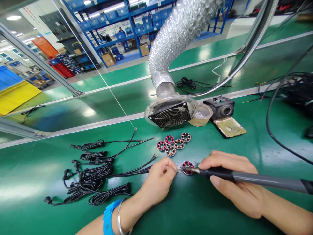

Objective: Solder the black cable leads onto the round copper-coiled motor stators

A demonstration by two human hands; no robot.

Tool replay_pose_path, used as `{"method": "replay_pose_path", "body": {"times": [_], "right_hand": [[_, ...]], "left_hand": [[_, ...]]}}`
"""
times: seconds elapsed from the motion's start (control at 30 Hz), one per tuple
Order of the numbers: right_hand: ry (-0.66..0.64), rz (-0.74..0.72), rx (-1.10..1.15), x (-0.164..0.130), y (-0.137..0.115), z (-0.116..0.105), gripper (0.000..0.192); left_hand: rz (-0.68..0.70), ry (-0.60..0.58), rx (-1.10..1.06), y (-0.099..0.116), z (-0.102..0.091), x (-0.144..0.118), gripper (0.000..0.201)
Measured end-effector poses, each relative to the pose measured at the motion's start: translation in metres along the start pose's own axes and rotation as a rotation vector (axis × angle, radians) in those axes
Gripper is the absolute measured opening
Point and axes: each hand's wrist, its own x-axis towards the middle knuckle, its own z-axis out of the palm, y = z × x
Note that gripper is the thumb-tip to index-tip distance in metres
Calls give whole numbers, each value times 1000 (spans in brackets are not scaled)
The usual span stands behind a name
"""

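Between the hands on the green bench, small wound stator [187, 167] under soldering iron [244, 178] gripped in closed right hand [234, 182], left hand [160, 182] pinching wire end [179, 170] beside it; best kept steady, tip barely touching.

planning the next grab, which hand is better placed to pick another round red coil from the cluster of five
Probably the left hand: it only pinches something small beside the round red-and-copper wound coil, just below the cluster of five coils. The right hand grips the grey-handled soldering iron.
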Motion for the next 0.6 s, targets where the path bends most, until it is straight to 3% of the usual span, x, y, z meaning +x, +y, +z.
{"method": "replay_pose_path", "body": {"times": [0.6], "right_hand": [[-13, -65, -51, -4, -5, 3, 24]], "left_hand": [[12, -6, 19, 1, 0, -2, 19]]}}
